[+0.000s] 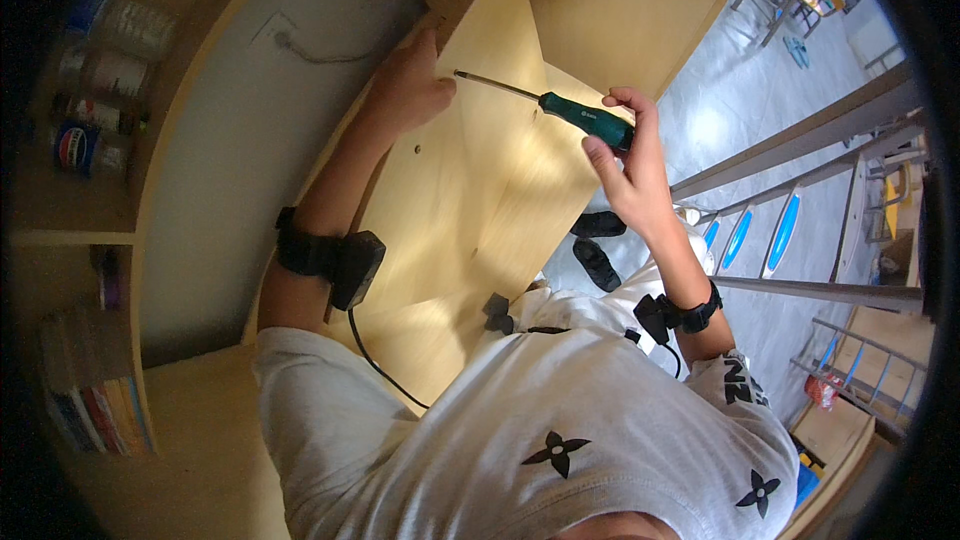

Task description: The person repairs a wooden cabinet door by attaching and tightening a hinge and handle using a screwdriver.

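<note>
The screwdriver (590, 121) slants across the face of a pale wooden panel (480, 175), its tip close to the left hand and its butt toward the floor side. The right hand (640, 160) holds it by the end of the handle, thumb on one side and forefinger curled over the other, a light grip that would suit rolling it between the fingers. The left hand (408, 85) is at the panel's far edge, thumb toward the tip, perhaps to steady the board or guide the blade; whether it pinches anything I cannot tell.

The screwdriver has a thick dark-green handle with a black end and a slim, straight metal shank, darker at the tip.

A small dark round spot (417, 149) marks the panel below the left hand. Shelves (75, 238) stand at left, a metal ladder (820, 289) at right.
</note>
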